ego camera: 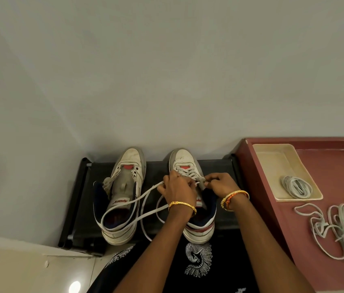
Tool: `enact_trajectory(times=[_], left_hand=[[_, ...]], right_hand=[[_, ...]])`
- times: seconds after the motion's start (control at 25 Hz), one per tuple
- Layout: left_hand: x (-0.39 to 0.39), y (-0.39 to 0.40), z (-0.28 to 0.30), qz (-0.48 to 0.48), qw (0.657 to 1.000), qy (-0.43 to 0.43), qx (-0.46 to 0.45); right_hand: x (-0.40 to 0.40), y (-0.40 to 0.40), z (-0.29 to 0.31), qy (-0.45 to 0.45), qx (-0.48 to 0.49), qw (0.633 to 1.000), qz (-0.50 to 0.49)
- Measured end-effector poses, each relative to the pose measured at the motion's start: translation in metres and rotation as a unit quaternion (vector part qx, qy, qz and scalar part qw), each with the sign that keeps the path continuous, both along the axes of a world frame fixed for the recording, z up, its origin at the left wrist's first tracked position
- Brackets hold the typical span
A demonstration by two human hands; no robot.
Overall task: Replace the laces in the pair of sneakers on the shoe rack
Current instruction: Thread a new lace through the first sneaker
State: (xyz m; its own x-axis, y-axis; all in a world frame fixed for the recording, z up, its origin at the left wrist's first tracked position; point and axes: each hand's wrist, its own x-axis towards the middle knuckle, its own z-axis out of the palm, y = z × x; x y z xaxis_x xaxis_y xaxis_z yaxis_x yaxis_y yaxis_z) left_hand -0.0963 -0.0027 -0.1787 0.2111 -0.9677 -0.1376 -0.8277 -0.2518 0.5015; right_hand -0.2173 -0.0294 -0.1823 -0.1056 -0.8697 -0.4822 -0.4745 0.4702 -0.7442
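On black metal shoe rack (78,197), two white leather high-top sneakers (122,197). Over right-side sneaker (188,163), left hand (177,190) and right hand (222,185) both pinching flat white lace (145,214); loose loops trailing across left sneaker. Right of rack, coiled spare lace (296,186) in cream tray (272,157).

Plain pale wall (166,70) behind; beige tiled floor (19,271) lower left, bright light reflection (74,286) on it; maroon desk (325,166) right.
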Motion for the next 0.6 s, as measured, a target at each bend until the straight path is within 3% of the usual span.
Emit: enact_trajectory(times=[0.24,0.4,0.6], left_hand=[[-0.003,-0.003,-0.001,0.003,1.0,0.0,0.002],[-0.006,-0.008,-0.003,0.04,0.999,-0.003,0.017],[-0.01,-0.017,-0.006,0.039,0.996,0.058,0.048]], right_hand=[[-0.001,0.002,0.003,-0.047,0.01,0.999,0.0],[-0.003,0.005,0.014,-0.13,0.053,0.99,-0.014],[-0.009,-0.006,0.005,-0.171,0.103,0.977,-0.075]])
